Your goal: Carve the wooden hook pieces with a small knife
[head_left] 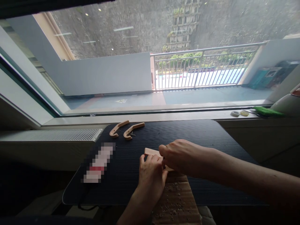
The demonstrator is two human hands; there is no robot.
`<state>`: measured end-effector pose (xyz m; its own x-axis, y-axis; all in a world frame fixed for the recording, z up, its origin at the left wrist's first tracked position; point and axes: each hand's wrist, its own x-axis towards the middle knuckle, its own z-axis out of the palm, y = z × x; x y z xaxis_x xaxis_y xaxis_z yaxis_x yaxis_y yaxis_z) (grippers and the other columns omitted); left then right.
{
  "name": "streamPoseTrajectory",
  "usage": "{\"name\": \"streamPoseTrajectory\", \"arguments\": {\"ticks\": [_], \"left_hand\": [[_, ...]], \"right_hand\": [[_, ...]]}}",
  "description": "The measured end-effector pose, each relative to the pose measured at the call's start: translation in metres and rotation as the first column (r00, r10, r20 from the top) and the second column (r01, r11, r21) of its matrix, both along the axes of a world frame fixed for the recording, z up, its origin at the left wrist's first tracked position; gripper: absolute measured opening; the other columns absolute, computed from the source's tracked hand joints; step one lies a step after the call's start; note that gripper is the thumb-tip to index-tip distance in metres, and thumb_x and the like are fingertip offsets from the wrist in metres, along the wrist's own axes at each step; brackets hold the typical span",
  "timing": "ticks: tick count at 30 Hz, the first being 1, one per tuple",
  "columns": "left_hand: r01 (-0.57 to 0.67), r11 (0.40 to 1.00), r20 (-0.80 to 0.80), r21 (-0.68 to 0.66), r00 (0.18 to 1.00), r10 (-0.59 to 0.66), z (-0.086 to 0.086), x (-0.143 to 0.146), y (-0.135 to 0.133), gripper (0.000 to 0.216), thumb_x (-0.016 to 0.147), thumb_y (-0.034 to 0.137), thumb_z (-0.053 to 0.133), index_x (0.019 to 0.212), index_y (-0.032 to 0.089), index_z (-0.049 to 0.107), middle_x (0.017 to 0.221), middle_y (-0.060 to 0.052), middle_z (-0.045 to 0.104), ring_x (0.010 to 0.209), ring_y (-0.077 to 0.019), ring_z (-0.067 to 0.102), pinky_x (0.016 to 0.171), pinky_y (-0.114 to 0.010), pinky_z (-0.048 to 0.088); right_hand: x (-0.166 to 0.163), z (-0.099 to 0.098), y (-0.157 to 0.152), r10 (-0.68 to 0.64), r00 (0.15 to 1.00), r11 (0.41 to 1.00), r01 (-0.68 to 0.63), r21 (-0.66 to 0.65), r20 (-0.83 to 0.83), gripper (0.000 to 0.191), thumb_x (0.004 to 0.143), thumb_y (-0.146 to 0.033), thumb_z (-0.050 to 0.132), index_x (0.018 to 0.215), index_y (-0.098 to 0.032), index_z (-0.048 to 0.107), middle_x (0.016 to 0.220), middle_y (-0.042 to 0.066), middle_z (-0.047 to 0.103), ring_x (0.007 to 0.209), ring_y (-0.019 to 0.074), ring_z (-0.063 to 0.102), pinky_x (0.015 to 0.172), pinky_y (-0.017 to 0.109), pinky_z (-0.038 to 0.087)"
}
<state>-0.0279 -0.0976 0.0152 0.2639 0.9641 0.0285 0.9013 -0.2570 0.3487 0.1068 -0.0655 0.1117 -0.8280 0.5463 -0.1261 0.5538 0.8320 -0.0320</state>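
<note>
A pale wooden piece (152, 152) lies on the black table beneath both hands, most of it covered by them. My left hand (152, 170) grips it from the near side, fingers curled over it. Above its right part, my right hand (177, 153) is closed in a fist, knuckles up; whatever it holds is hidden. A strip of corrugated cardboard (179, 200), dotted with small holes and bits, extends from under the hands toward me. Two curved wooden hooks (117, 128) (132, 130) lie at the back left, small metal bits beside the right one.
The black table (217, 175) stands against a window sill (164, 116). A blurred-out strip-shaped object (99, 162) lies at the left, with a dark cable near the table's front edge. On the sill are tape rolls (235, 113) and a green brush-like item (267, 111). A radiator (53, 135) is at left.
</note>
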Motion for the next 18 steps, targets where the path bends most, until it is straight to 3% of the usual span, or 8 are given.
{"name": "streamPoseTrajectory", "arguments": {"ticks": [4,7,18], "left_hand": [[-0.016,1.000,-0.023,-0.007,1.000,0.016,0.003,0.002,-0.001,0.018,0.078,0.022,0.055,0.094,0.024,0.063,0.101,-0.004,0.064,0.103,-0.0226,0.051,0.097,-0.043,0.026],[0.016,1.000,-0.024,-0.008,1.000,-0.016,0.003,0.001,0.000,0.015,0.079,0.021,0.052,0.088,0.023,0.064,0.097,-0.004,0.064,0.100,-0.0220,0.052,0.096,-0.043,0.026],[-0.016,0.998,-0.057,-0.063,0.998,0.012,0.008,0.003,0.000,0.014,0.077,0.022,0.057,0.088,0.024,0.065,0.100,-0.004,0.064,0.104,-0.0226,0.051,0.098,-0.043,0.026]], "right_hand": [[-0.001,0.009,-0.001,0.003,1.000,0.999,-0.002,-0.032,0.015,0.012,0.077,-0.013,0.056,0.089,-0.015,0.057,0.070,0.001,0.061,0.058,0.0134,0.056,0.045,0.026,0.023],[-0.003,0.012,-0.001,0.044,0.995,0.997,-0.039,-0.059,0.093,0.013,0.073,-0.007,0.056,0.082,-0.016,0.060,0.072,0.002,0.063,0.062,0.0146,0.057,0.047,0.025,0.023],[-0.002,-0.001,0.002,0.027,0.998,1.000,-0.028,0.002,0.061,0.007,0.080,-0.008,0.052,0.077,-0.011,0.058,0.062,0.002,0.058,0.052,0.0113,0.052,0.044,0.027,0.024]]}}
